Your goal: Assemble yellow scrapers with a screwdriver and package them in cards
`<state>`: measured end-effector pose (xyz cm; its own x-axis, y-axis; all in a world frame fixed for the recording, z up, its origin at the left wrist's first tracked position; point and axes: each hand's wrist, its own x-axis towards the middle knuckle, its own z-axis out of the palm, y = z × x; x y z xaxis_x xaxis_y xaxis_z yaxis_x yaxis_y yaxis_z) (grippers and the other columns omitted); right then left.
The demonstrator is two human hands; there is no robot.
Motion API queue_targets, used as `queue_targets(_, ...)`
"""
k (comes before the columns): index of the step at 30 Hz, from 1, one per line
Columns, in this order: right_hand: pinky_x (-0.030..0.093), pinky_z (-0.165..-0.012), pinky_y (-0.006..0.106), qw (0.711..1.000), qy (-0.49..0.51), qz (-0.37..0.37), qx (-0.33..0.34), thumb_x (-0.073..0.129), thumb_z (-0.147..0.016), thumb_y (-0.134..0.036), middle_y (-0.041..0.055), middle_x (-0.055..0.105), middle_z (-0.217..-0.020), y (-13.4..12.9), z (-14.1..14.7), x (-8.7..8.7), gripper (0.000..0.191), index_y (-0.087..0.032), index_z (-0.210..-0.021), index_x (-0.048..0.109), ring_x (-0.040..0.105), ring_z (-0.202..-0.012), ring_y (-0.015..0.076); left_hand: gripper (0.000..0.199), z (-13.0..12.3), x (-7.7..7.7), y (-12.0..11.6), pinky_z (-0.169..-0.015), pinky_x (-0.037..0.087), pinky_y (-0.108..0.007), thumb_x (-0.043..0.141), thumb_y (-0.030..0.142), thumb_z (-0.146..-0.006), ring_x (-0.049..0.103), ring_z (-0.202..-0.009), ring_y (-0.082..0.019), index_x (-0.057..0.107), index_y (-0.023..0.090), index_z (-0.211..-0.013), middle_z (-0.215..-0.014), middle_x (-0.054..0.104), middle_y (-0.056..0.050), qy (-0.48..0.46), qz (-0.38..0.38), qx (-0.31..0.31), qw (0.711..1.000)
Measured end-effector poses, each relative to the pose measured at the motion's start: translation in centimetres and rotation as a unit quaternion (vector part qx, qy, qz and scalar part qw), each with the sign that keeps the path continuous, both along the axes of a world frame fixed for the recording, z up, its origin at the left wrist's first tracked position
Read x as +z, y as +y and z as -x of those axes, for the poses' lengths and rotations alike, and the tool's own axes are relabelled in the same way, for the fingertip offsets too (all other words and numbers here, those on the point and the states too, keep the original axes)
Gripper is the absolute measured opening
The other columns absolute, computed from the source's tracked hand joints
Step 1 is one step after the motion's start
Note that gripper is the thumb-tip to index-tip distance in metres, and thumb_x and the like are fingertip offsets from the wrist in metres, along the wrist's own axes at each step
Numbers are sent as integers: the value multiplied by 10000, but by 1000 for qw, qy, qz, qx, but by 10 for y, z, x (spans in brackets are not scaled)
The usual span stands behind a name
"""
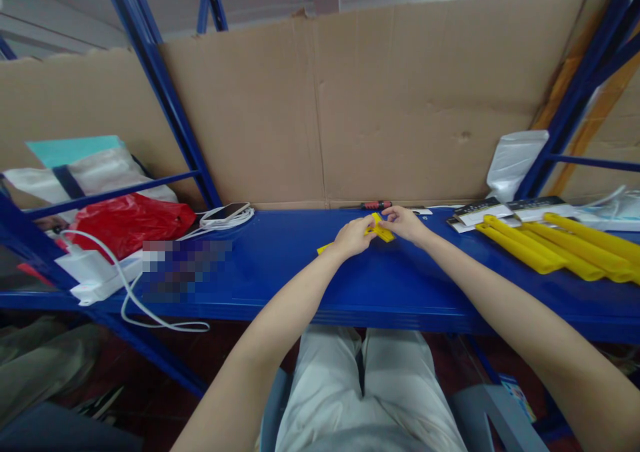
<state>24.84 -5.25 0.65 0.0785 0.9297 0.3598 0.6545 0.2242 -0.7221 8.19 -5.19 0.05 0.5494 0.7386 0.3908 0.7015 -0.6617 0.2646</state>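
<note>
Taking the hands as the clock's centre, starts at nine o'clock: passes a crumpled red plastic bag (133, 224), then, nearer the hands at about ten, a dark-screened phone (229, 211) on coiled white cable (243, 219). Closes the left hand (353, 237) around a slim, bright yellow, plastic-looking piece (384, 233), thumb and fingers pinched together near its middle. Shows more yellow beyond the left wrist; cannot tell whether it belongs to the same piece. Holds the piece low over the blue metal tabletop (285, 272), at twelve o'clock from the lap. Brings the right hand (406, 224) to the piece's right end, fingers bent and only slightly parted, seemingly touching; cannot tell whether with a firm hold. Has a red-and-black screwdriver (376, 205) lying just beyond, at twelve. Finds flat black-and-white packets (483, 212) and long yellow troughlike pieces (587, 247) around three.

Looks, by judgement, like two-handed fine handling: steadying with the left, working at the end with the right. Calls next for a firm left pinch, small right-finger movements and a level piece.
</note>
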Motion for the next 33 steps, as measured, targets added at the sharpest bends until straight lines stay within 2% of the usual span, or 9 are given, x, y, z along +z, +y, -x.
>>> queue_targets(6, 497, -761, 283, 993, -56, -53, -87, 599, -790, -197, 62, 674, -858, 12, -31, 3, 219, -133, -994, 646, 631, -793, 163, 228, 0, 1, 2, -881, 475, -317, 565, 233, -866, 630, -1029, -215, 586, 208, -1091, -1122, 675, -71, -8, 8, 24, 1000)
queue_targets(12, 458, -924, 328, 969, -177, -4, -173, 546, -813, -135, 179, 668, -1088, 17, -76, 2, 292, -71, -1080, 644, 622, -1050, 249, 382, 1, 0, 2, -923, 457, -307, 531, 238, -898, 608, -1083, -210, 574, 253, -1277, -1187, 647, -64, 2, -9, 14, 1000)
queue_targets(15, 451, -943, 331, 964, -195, 21, -181, 535, -824, -138, 197, 656, -1132, 18, -85, 0, 303, -59, -1095, 645, 610, -1093, 264, 370, 1, 1, 3, -910, 460, -306, 500, 267, -921, 616, -1041, -208, 607, 272, -1275, -1131, 650, -63, 15, -11, 21, 1000)
queue_targets(18, 461, -930, 329, 963, -204, 15, -175, 536, -823, -150, 179, 670, -1113, 21, -87, -2, 285, -85, -1071, 660, 618, -1077, 258, 371, 1, 2, 4, -907, 459, -304, 489, 262, -927, 612, -1028, -203, 614, 271, -1276, -1107, 640, -70, 13, -17, 27, 999)
queue_targets(21, 475, -907, 322, 962, -217, 3, -164, 542, -812, -160, 145, 687, -1079, 23, -87, -4, 252, -130, -1022, 679, 631, -1048, 246, 370, 2, 4, 4, -922, 454, -307, 486, 249, -929, 604, -1036, -202, 615, 267, -1275, -1119, 627, -76, 8, -23, 32, 999)
queue_targets(24, 473, -920, 321, 957, -237, 15, -165, 499, -819, -127, 149, 680, -1109, 25, -90, -6, 305, -133, -1065, 679, 627, -1072, 247, 376, 3, 6, 2, -936, 445, -299, 482, 234, -930, 597, -1054, -201, 609, 268, -1283, -1145, 620, -74, 13, -28, 35, 999)
queue_targets(29, 419, -1022, 370, 935, -301, 69, -174, 432, -807, -50, 202, 577, -1301, 23, -100, -12, 461, -76, -1224, 625, 539, -1225, 281, 361, 1, 7, -3, -941, 450, -307, 486, 241, -929, 602, -1077, -216, 629, 259, -1260, -1172, 626, -82, 31, -15, 37, 999)
queue_targets(33, 258, -1105, 582, 911, -361, 83, -179, 419, -828, -97, 173, 442, -1454, 22, -102, -21, 481, -115, -1274, 596, 327, -1388, 339, 338, 0, 6, -4, -944, 461, -331, 521, 262, -911, 612, -1085, -241, 660, 246, -1219, -1173, 648, -87, 45, 4, 25, 999)
